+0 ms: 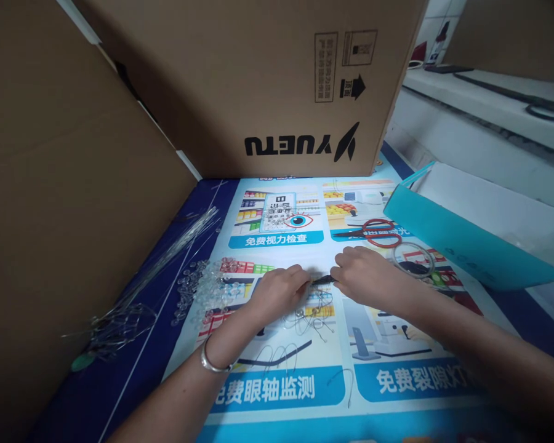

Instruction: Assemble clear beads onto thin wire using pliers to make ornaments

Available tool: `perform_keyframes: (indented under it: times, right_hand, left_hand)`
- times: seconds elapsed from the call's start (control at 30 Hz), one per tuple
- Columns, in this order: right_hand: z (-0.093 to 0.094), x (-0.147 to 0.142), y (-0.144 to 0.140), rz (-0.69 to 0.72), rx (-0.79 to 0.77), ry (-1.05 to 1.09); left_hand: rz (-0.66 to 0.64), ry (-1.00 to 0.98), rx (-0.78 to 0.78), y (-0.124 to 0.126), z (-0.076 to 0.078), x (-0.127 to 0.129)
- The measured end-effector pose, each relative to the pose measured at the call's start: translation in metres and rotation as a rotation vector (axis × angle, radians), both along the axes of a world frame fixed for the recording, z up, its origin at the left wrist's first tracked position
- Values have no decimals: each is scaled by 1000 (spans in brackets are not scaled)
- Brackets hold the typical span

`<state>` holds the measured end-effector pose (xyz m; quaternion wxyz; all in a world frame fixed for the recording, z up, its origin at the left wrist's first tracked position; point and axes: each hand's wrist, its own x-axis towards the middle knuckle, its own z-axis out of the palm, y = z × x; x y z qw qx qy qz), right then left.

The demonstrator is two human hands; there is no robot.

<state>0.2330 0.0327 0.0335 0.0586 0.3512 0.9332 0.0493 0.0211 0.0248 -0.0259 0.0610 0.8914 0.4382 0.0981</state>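
On the printed poster (305,375), the left hand (279,290) and right hand (367,277) meet, each pinching an end of a thin dark piece (322,280), held low so beads (207,289) and wires (175,246) stay within reach.

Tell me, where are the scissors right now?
The scissors lie on the poster right of centre in the head view, just beyond the right hand and left of the teal bag.

Optician's backroom: eye-test poster (305,258), cartons (240,80).
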Motion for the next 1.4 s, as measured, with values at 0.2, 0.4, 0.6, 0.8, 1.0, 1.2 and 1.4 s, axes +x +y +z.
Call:
perform_keyframes:
  times: [0.2,0.4,0.6,0.8,1.0,1.2,1.4]
  right_hand:
    - [5,-1,4,99,24,-53]
    - [8,1,6,166,-18,-56]
    - [7,6,2,162,-40,-11]
    - [2,9,1,83,-35,20]
    - [-7,6,-17,-198,17,158]
    - [-15,7,-39,-372,-322,424]
    - [-18,7,-37,-453,-657,513]
  left_hand:
    - [-18,26,46,0,-3,0]
    - [-6,73,95,1,-1,0]
    - [-5,28,36,3,3,-4]
    - [-2,-75,-29,2,1,-9]
    - [24,-163,12,0,-2,-9]
    - [32,-235,101,-2,-10,-9]
    - [53,-223,192,-7,-13,-6]
